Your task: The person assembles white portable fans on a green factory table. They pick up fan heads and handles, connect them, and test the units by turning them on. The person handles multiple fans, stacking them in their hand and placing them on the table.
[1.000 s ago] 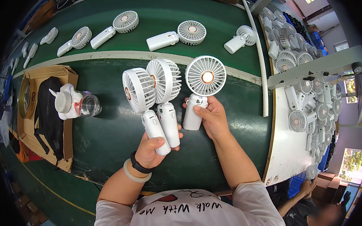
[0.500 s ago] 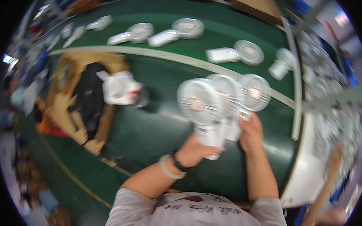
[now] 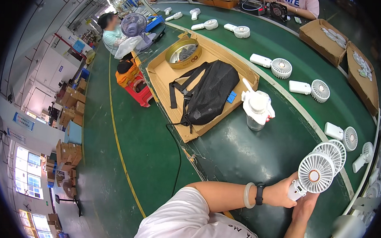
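At the lower right of the frame, the left hand wraps the handle of a white round-headed plastic fan, two more slatted fan heads overlapping behind; the right hand is just below, its grip hidden. Centrally, on the glossy green tabletop, a cloth-topped clear jar stands beside a shallow cardboard tray holding a black mesh bag and a round gold tin.
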A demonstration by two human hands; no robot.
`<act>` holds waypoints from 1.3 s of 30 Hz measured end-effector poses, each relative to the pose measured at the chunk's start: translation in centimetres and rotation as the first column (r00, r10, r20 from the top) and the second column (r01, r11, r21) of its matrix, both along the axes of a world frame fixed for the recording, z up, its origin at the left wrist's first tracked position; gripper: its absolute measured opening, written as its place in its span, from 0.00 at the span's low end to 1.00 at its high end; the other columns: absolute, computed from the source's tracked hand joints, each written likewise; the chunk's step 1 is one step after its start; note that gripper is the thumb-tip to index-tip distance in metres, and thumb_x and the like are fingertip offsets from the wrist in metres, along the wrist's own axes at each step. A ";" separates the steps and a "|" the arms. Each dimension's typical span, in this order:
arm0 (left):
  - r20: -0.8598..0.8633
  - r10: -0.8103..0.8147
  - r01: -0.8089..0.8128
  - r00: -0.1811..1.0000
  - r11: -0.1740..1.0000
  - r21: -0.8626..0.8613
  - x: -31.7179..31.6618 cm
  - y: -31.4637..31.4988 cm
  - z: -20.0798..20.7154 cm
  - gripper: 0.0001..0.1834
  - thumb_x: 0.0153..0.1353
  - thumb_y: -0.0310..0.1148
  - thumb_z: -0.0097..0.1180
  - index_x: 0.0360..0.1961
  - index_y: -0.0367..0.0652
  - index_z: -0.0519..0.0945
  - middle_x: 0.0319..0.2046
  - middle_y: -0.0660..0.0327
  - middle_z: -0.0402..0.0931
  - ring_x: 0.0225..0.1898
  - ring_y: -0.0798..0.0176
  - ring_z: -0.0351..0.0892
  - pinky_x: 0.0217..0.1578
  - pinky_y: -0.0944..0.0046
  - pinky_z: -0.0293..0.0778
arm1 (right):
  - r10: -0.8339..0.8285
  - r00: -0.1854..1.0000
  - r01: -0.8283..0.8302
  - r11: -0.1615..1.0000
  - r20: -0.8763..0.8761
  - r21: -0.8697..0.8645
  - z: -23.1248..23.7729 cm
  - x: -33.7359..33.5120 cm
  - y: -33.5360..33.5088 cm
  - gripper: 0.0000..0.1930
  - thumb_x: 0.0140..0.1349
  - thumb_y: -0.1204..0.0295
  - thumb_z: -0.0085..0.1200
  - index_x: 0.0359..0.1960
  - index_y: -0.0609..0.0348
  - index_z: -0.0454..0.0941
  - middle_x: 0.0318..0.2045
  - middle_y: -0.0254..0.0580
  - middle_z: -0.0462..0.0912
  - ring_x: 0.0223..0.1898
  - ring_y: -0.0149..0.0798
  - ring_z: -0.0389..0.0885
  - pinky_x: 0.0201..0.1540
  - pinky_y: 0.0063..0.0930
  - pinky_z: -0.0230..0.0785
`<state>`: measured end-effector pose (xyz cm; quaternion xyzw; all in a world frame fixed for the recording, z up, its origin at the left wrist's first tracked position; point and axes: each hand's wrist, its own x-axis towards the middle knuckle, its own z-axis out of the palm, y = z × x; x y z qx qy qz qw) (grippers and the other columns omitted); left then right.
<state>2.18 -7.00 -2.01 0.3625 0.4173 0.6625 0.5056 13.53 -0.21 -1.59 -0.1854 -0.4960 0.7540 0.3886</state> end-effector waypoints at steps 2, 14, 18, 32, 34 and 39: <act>-0.071 0.050 -0.046 0.996 0.998 0.046 0.1 0.1 0.2 0.44 0.41 0.22 0.62 0.61 0.37 0.53 0.54 0.56 0.64 0.57 0.62 0.62 0.57 0.61 0.60 | 0.096 0.983 -0.089 0.995 0.156 -0.051 -0.8 0.9 -0.1 0.56 0.42 0.45 0.65 0.64 0.65 0.46 0.62 0.46 0.58 0.62 0.44 0.59 0.63 0.39 0.51; -0.641 -0.005 0.078 0.768 0.993 0.085 1.1 -1.3 -0.8 0.56 0.46 0.29 0.61 0.64 0.28 0.32 0.65 0.33 0.23 0.67 0.34 0.24 0.65 0.47 0.39 | 0.133 0.979 -0.089 0.958 0.151 -0.272 -1.9 2.5 1.3 0.54 0.33 0.65 0.70 0.64 0.62 0.51 0.62 0.47 0.59 0.63 0.46 0.58 0.65 0.39 0.49; -0.812 0.047 0.132 0.582 0.980 0.150 2.2 -1.8 -1.5 0.51 0.47 0.26 0.60 0.64 0.27 0.37 0.64 0.31 0.26 0.66 0.29 0.25 0.63 0.42 0.40 | 0.132 0.987 -0.157 0.915 -0.092 -0.372 -1.8 2.3 2.5 0.52 0.34 0.62 0.68 0.63 0.61 0.52 0.60 0.51 0.60 0.61 0.48 0.61 0.64 0.41 0.54; -0.612 -0.028 0.077 0.791 0.996 0.054 0.1 -0.3 -1.0 0.52 0.48 0.33 0.63 0.67 0.38 0.42 0.67 0.42 0.27 0.69 0.41 0.29 0.65 0.51 0.42 | 0.193 0.980 -0.193 0.832 -0.056 -0.520 -1.2 2.7 3.5 0.47 0.32 0.54 0.64 0.58 0.55 0.61 0.51 0.46 0.71 0.52 0.46 0.72 0.55 0.40 0.67; -0.638 -0.032 0.083 0.770 0.995 0.051 -0.1 -0.3 -0.8 0.51 0.47 0.32 0.63 0.67 0.37 0.44 0.67 0.40 0.26 0.69 0.42 0.31 0.65 0.53 0.44 | 0.211 0.973 -0.225 0.801 -0.091 -0.555 -1.9 3.3 3.7 0.48 0.30 0.58 0.66 0.59 0.57 0.60 0.50 0.46 0.71 0.51 0.47 0.72 0.53 0.40 0.69; -0.712 -0.027 0.077 0.702 0.996 0.038 -0.2 -0.6 -0.6 0.47 0.47 0.26 0.62 0.66 0.36 0.48 0.66 0.39 0.29 0.68 0.39 0.36 0.64 0.51 0.48 | 0.218 0.965 -0.262 0.773 -0.146 -0.578 -2.1 3.4 3.5 0.46 0.31 0.61 0.66 0.58 0.59 0.61 0.48 0.46 0.73 0.48 0.46 0.75 0.50 0.39 0.72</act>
